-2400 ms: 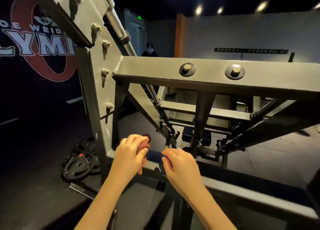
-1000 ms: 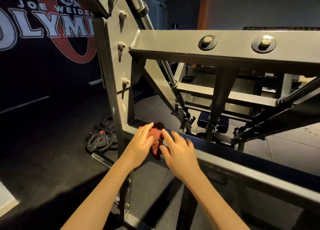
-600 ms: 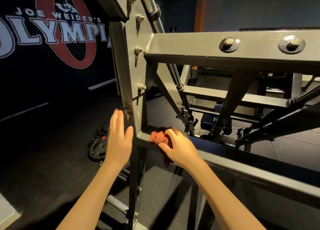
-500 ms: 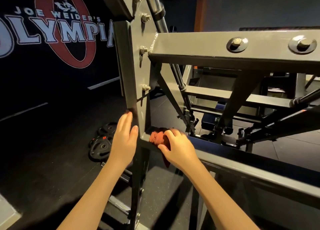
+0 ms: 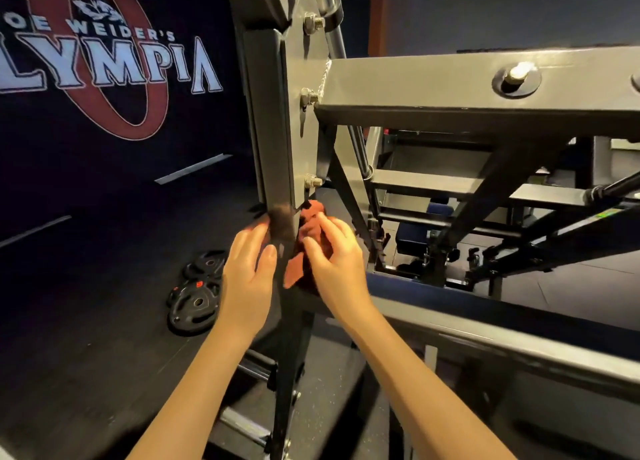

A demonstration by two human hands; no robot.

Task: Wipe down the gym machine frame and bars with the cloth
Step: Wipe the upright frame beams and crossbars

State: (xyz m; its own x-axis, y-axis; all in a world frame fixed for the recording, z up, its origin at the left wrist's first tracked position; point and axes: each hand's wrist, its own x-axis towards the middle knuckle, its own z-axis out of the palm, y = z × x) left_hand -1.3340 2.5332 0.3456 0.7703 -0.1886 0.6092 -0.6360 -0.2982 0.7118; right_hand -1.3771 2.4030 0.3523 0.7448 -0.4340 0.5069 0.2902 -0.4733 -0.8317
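A dark red cloth (image 5: 311,231) is bunched against the right face of the grey upright post (image 5: 277,140) of the gym machine frame. My right hand (image 5: 332,262) grips the cloth and holds it to the post just below a bolt. My left hand (image 5: 247,276) lies with straight fingers on the post's left face, its fingertips blurred. A thick grey crossbeam (image 5: 450,88) with bolts runs to the right from the post. A lower rail (image 5: 485,335) slopes down to the right beneath my right forearm.
Black weight plates (image 5: 195,293) lie on the dark floor left of the post. A chrome bar (image 5: 332,26) slants behind the post. Diagonal braces and a padded seat (image 5: 426,231) fill the frame's inside. A wall logo (image 5: 104,64) is at the left.
My right hand has lifted the cloth off the lower rail's corner up onto the post. My left hand stays on the post's left side. The view has moved closer.
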